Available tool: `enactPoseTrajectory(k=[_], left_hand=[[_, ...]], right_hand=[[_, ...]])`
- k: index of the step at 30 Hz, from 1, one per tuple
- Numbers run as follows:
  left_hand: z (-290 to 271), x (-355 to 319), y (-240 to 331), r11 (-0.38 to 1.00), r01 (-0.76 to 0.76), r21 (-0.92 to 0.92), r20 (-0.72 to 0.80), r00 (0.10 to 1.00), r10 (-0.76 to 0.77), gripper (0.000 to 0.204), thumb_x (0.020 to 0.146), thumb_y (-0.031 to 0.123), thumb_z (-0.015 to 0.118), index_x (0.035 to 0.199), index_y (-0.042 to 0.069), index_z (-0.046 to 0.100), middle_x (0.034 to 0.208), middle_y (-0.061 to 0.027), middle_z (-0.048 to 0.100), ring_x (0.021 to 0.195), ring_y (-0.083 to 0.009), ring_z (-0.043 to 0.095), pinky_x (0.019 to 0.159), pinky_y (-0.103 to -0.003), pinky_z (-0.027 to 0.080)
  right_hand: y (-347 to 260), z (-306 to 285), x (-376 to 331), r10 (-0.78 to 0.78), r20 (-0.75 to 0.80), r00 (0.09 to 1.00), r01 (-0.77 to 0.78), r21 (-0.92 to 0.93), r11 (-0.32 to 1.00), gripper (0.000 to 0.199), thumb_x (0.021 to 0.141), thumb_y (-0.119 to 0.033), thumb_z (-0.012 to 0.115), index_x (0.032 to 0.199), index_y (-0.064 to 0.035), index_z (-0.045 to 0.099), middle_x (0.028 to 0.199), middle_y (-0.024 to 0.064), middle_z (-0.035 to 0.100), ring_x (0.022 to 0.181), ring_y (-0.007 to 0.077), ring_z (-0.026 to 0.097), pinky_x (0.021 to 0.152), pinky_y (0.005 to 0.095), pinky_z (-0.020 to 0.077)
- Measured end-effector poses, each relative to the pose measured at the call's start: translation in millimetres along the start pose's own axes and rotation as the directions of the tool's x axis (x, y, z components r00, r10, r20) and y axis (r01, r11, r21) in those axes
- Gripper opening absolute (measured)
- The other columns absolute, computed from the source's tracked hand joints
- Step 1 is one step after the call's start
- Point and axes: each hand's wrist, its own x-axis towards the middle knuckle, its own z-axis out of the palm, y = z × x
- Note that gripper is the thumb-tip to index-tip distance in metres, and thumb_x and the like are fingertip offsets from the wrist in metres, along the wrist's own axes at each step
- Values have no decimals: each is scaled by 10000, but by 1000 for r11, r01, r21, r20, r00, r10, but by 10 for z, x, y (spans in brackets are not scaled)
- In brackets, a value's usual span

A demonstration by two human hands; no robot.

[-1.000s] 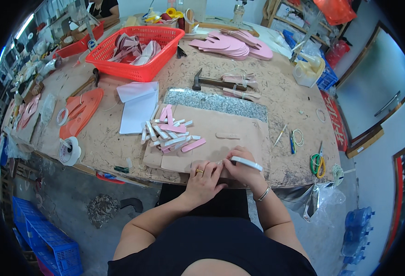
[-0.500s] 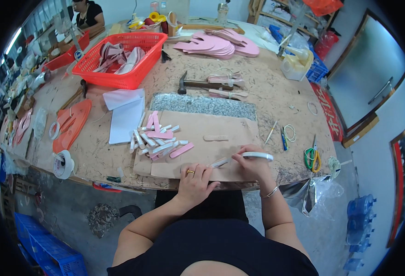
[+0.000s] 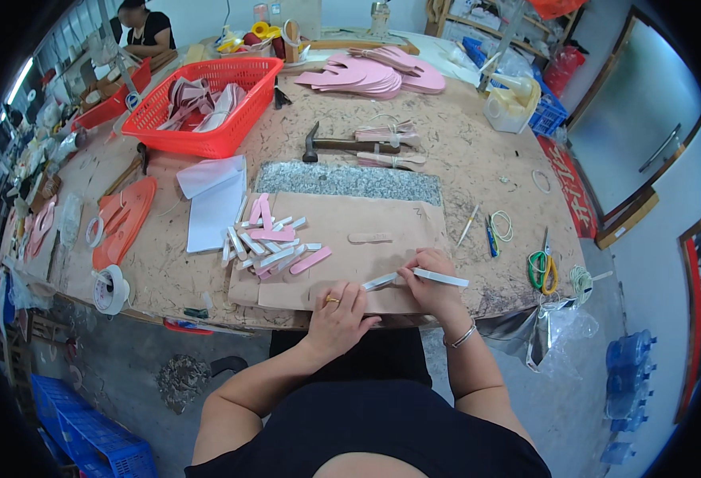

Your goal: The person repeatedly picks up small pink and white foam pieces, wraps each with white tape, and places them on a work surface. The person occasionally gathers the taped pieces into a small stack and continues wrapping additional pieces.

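My right hand pinches a narrow white strip, whose free end sticks out to the right past the fingers. From the same pinch a white length runs left and down to my left hand. The left fingertips press on its end at the brown sheet, with the thumb spread aside. Whether the two white lengths are one piece is hidden by my right fingers. A heap of short white-faced strips and several pink strips lies left of my hands. One tan strip lies alone beyond them.
Behind the brown sheet are a grey stone slab, a hammer and bundled pink strips. Scissors and a pen lie right. A red basket stands back left; a person sits beyond.
The white strip's free end at my right hand, curved before, now looks straighter. More white length shows between my hands. The left hand stays in place.
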Motion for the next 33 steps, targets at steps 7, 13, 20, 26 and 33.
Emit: enactPoseTrajectory(k=[7,13,20,26,33], left_hand=[[50,74,-72,996,-79,43,2,997,79,519,839,433,665,1139,15,597,1069,-94,573,1081,-242,544,952,-389,392],[2,74,-96,997,-61,-40,-28,998,60,449,846,373,649,1109,9,626,1043,-89,584,1054,-238,563,956,-395,399],[3,141,-131,991,31,-129,18,999,-29,322,847,236,655,1130,83,649,1006,-54,610,986,-256,575,890,-397,421],[-24,483,-279,959,23,-283,182,983,30,295,839,179,624,1133,186,649,937,-14,639,941,-233,600,824,-385,445],[-74,645,-373,951,42,-307,370,926,79,304,858,166,609,1156,194,659,906,-41,659,903,-264,627,816,-400,465]], right_hand=[[-435,83,-262,-198,116,973,193,52,980,143,767,-8,719,823,-45,592,859,119,632,987,348,620,882,431,491],[-585,147,-383,-75,82,994,61,160,985,141,782,18,719,802,-57,602,896,77,670,1191,356,554,1030,451,408],[-306,90,-254,-238,29,971,237,-283,929,105,794,-67,680,870,-58,608,937,92,637,1140,331,564,974,439,419],[-302,199,-337,-250,76,965,260,-211,942,130,783,-58,647,912,-47,633,998,91,654,1060,259,617,905,370,478],[-343,198,-389,-216,13,976,216,-85,973,140,781,-26,689,906,-21,627,955,115,661,944,279,655,815,360,526]])
